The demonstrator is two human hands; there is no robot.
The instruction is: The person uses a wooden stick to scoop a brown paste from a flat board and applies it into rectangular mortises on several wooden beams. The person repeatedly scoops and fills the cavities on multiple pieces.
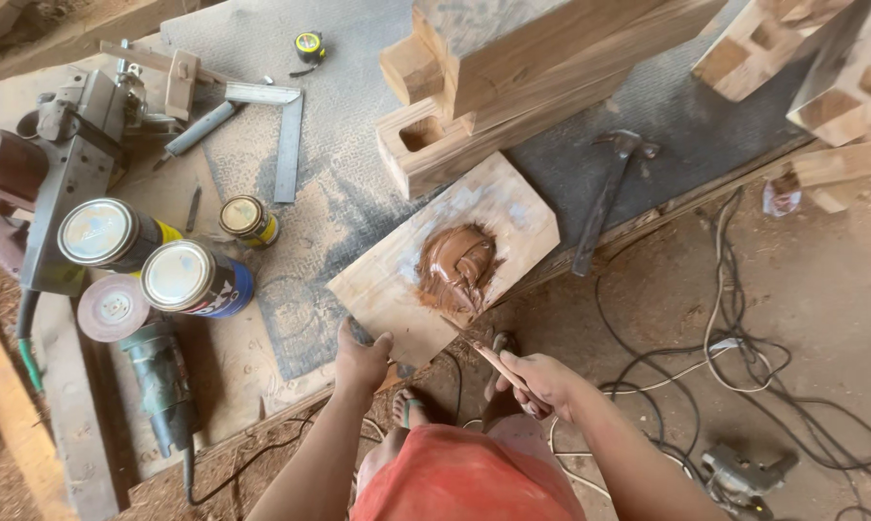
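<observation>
Left hand (361,359): fingers curled on near edge of one wooden board (387,289), gripping it. Right hand (541,381): fingers closed round one thin stick (488,355), tip aimed at board. Board overhangs workbench (339,183) edge, one brown paste blob (455,265) at centre. Left of board: three cans (179,275). One hammer (604,198) right of board. Beyond: one steel square (286,135), one tape measure (308,44), four mortised timber pieces (512,68).

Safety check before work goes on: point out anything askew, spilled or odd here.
The wooden board with brown paste juts past the bench edge, steadied by the left hand. The hammer lies near that edge, and cables tangle on the floor.
</observation>
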